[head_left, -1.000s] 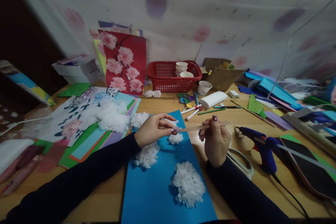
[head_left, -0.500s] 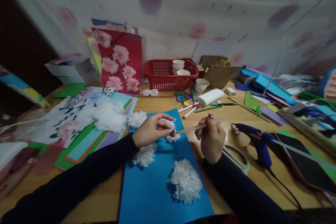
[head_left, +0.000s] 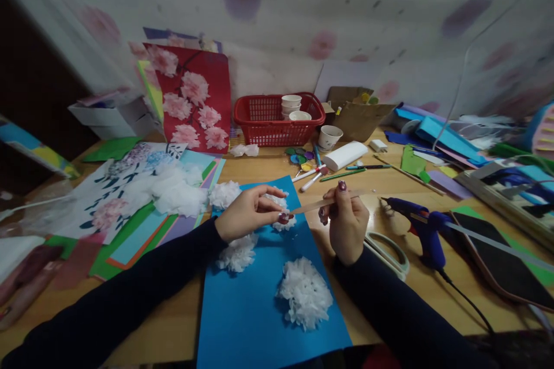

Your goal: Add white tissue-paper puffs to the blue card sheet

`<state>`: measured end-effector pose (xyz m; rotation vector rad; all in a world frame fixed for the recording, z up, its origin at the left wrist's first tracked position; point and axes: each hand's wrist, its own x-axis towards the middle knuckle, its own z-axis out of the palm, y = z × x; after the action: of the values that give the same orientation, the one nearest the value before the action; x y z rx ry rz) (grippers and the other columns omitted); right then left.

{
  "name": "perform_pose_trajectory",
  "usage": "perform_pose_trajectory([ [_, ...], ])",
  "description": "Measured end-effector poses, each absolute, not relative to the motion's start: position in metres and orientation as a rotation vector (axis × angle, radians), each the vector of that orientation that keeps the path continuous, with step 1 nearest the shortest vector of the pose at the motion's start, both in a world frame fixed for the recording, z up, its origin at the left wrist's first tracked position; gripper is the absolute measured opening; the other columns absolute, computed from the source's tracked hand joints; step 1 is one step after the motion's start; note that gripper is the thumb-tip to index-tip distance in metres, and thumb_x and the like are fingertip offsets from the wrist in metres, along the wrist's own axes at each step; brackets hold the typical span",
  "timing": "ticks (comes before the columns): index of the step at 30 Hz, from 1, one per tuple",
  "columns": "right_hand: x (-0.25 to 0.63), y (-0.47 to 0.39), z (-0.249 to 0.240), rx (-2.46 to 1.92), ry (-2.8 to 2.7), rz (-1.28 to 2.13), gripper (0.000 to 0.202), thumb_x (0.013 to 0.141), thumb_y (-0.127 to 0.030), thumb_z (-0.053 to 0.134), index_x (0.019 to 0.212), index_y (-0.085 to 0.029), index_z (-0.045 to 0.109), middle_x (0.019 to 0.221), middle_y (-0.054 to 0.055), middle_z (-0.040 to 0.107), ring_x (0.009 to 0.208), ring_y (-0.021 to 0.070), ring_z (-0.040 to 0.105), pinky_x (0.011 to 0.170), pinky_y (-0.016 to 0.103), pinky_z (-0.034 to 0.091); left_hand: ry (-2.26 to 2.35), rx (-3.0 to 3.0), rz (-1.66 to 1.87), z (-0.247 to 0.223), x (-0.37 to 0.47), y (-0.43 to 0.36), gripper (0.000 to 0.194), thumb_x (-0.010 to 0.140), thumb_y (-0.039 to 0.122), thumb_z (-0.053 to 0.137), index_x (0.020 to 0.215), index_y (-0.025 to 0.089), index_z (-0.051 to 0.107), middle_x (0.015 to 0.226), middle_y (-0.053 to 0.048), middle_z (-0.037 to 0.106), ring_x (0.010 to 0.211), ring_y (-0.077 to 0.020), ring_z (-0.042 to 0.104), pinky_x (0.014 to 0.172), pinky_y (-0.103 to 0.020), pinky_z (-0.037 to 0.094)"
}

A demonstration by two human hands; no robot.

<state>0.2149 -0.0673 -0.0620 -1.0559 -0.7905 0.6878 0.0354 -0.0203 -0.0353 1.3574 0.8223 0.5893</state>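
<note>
A thin pale strip (head_left: 310,206) stretches between my two hands above the blue sheet (head_left: 242,323). My left hand (head_left: 251,213) pinches its left end between thumb and fingertips, over the sheet's upper part. The strip's other part is gripped by my right hand (head_left: 348,220), just beyond the sheet's right edge, and its tip sticks out to the right. White crumpled paper flowers lie on the sheet: a large one (head_left: 305,294) at lower right, one (head_left: 237,252) below my left hand, one (head_left: 224,195) at the upper left corner, and one partly hidden behind my left fingers.
On the right lie scissors (head_left: 389,255), a blue glue gun (head_left: 422,228) and a dark phone (head_left: 502,259). Behind stand a red basket (head_left: 277,130) with cups and a red flower picture (head_left: 197,98). White tissue pieces (head_left: 179,190) and coloured papers are at left.
The view has shifted slightly. Both hands keep their hold on the strip, with the right hand's angle changed a little.
</note>
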Motion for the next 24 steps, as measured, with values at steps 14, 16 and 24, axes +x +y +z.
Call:
perform_pose_trajectory([
  [14,0.225,-0.066,-0.076,-1.303,-1.242,0.285,0.043,0.092,-0.042,0.041,0.059,-0.02,0.057,0.044,-0.002,0.05,0.041,0.0108,0.048,0.044,0.023,0.035,0.881,1.778,0.581,-0.032,0.044,-0.031,0.033,0.072,0.021,0.067,0.103,0.014,0.058,0.088,-0.007,0.072,0.087,-0.0203,0.069,0.081,-0.033,0.053],
  [16,0.224,-0.066,-0.075,-1.306,-1.261,0.282,0.041,0.092,-0.042,0.041,0.061,-0.021,0.057,0.046,-0.002,0.051,0.043,0.0113,0.049,0.046,0.023,0.036,0.898,1.805,0.589,-0.029,0.049,-0.032,0.031,0.071,0.021,0.067,0.1,0.014,0.06,0.085,-0.007,0.071,0.084,-0.0191,0.068,0.081,-0.033,0.053],
  [24,0.225,-0.061,-0.074,-1.306,-1.211,0.372,0.04,0.091,-0.043,0.044,0.062,-0.02,0.059,0.044,-0.002,0.051,0.042,0.0115,0.05,0.046,0.022,0.035,0.964,2.015,0.494,-0.037,0.067,-0.033,0.039,0.071,0.016,0.065,0.109,0.017,0.054,0.079,-0.002,0.071,0.076,-0.0171,0.068,0.08,-0.032,0.052],
])
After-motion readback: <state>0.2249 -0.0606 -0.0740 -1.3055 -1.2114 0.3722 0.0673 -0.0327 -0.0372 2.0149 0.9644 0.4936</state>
